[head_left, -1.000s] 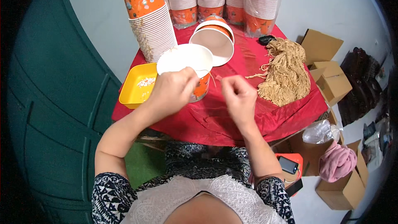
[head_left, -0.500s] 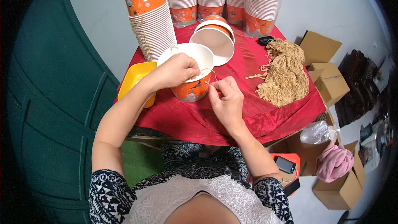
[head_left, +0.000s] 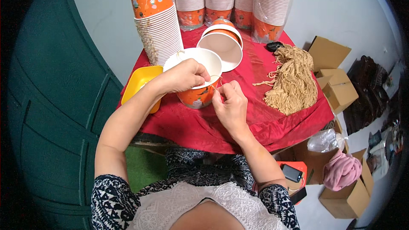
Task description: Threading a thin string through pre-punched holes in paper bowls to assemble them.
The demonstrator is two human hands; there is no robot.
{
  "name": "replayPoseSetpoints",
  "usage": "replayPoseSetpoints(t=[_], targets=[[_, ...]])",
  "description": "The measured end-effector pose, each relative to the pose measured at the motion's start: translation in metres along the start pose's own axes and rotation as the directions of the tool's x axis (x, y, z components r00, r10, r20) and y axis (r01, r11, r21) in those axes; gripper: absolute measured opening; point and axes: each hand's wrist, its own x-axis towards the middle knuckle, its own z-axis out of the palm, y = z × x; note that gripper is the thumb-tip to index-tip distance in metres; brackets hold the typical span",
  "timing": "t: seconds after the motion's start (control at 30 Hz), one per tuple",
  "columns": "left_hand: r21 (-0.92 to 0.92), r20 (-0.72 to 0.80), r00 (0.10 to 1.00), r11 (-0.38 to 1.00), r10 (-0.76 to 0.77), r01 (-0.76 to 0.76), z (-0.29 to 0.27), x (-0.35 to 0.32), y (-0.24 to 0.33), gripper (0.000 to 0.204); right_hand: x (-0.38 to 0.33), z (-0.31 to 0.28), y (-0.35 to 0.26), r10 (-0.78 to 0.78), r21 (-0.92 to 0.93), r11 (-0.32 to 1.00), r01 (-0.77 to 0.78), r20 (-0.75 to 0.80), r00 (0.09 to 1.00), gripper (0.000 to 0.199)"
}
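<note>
A round paper bucket [head_left: 197,100], white inside and printed orange outside, stands upright near the middle of the table. My left hand [head_left: 187,76] reaches over its near rim, fingers pinched just inside around a thin beige string [head_left: 220,79]. That string runs across the right side of the rim. Outside the wall, close to the rim, my right hand [head_left: 231,104] pinches the string's other part between thumb and forefinger. Another bit of string [head_left: 180,53] shows at the bucket's far left rim. The fingertips of my left hand are partly hidden.
A red cloth [head_left: 187,128] covers the table. At left are a yellow tray [head_left: 140,81] and a tall stack of nested buckets [head_left: 159,34] with strings. Two buckets [head_left: 222,47] lie tipped behind, wrapped stacks [head_left: 267,12] beyond. A beige string bundle [head_left: 294,83] lies right.
My right hand has moved slightly up and closer to the bucket's rim. The loop of string beside it looks smaller. My left hand stays pinched at the rim.
</note>
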Motion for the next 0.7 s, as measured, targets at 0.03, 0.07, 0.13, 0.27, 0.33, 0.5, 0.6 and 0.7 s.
replayPoseSetpoints(t=[0.03, 0.07, 0.13, 0.27, 0.33, 0.5, 0.6, 0.7], targets=[[0.000, -0.002, 1.000, 1.000, 0.000, 0.000, 0.000, 0.000, 0.000, 0.020, 0.000, 0.000, 0.000, 0.005, -0.004, 1.000, -0.005, 0.005, 1.000, 0.010], [0.003, 0.007, 1.000, 1.000, -0.001, 0.001, -0.001, 0.000, 0.001, 0.020, 0.000, 0.000, 0.000, 0.009, -0.007, 1.000, -0.009, 0.010, 1.000, 0.010], [0.004, 0.015, 1.000, 1.000, -0.005, 0.004, -0.001, 0.000, 0.001, 0.020, 0.000, 0.001, 0.000, 0.010, -0.017, 1.000, -0.010, 0.020, 1.000, 0.010], [0.020, 0.021, 1.000, 1.000, 0.015, -0.015, -0.001, 0.000, 0.001, 0.021, 0.000, 0.002, 0.000, 0.014, -0.024, 1.000, -0.013, 0.038, 0.999, 0.010], [0.035, 0.021, 0.999, 0.999, 0.030, -0.031, 0.000, 0.002, 0.000, 0.021, 0.001, 0.002, 0.001, 0.009, -0.021, 1.000, -0.008, 0.038, 0.999, 0.009], [-0.006, 0.052, 0.997, 0.999, 0.047, -0.047, 0.000, 0.005, 0.002, 0.023, 0.002, 0.004, 0.001, 0.021, -0.019, 1.000, -0.020, 0.053, 0.998, 0.008], [-0.063, 0.108, 0.993, 0.997, 0.046, -0.040, -0.001, 0.010, 0.001, 0.024, 0.003, 0.007, 0.004, 0.015, -0.026, 1.000, -0.014, 0.049, 0.999, 0.008], [-0.083, 0.139, 0.990, 0.996, 0.004, 0.008, -0.001, 0.011, 0.002, 0.021, 0.003, 0.010, 0.003, 0.007, -0.009, 1.000, -0.007, 0.043, 0.999, 0.008]])
